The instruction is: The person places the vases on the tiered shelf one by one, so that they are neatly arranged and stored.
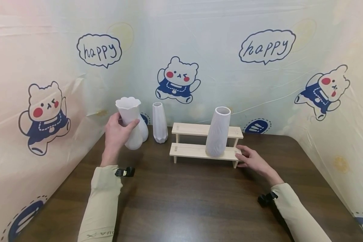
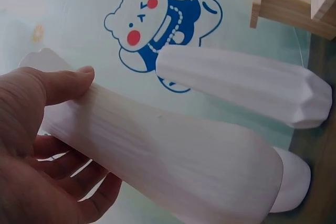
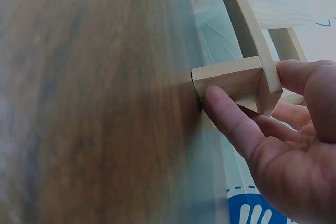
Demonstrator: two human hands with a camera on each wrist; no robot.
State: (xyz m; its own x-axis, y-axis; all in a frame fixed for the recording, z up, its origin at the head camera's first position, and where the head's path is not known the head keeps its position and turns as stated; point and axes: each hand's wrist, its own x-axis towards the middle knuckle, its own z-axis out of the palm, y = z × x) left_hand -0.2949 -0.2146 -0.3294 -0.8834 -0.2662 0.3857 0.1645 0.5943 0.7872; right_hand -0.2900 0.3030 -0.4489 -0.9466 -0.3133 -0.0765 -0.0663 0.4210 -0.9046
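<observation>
The left hand (image 1: 118, 131) clamps its fingers round the narrow upper body of a scalloped-rim vase (image 1: 133, 139), tilted before a rear vase (image 1: 144, 129). The right hand (image 1: 254, 161) pinches the two-tier wooden stand (image 1: 189, 150), perhaps steadying it beneath the tall textured vase (image 1: 218, 134).

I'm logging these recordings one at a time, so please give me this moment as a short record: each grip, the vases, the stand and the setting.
Left grip: holds white scalloped-rim vase; base contact with the table unclear
Right grip: holds right end of two-tier wooden stand, at its lower shelf
On lower shelf: tall white vase, upright
Left of stand: slender faceted vase, upright
Partly hidden behind scalloped-rim vase: another white vase
Surface: dark wooden table
Backdrop: bear-printed sheet
</observation>
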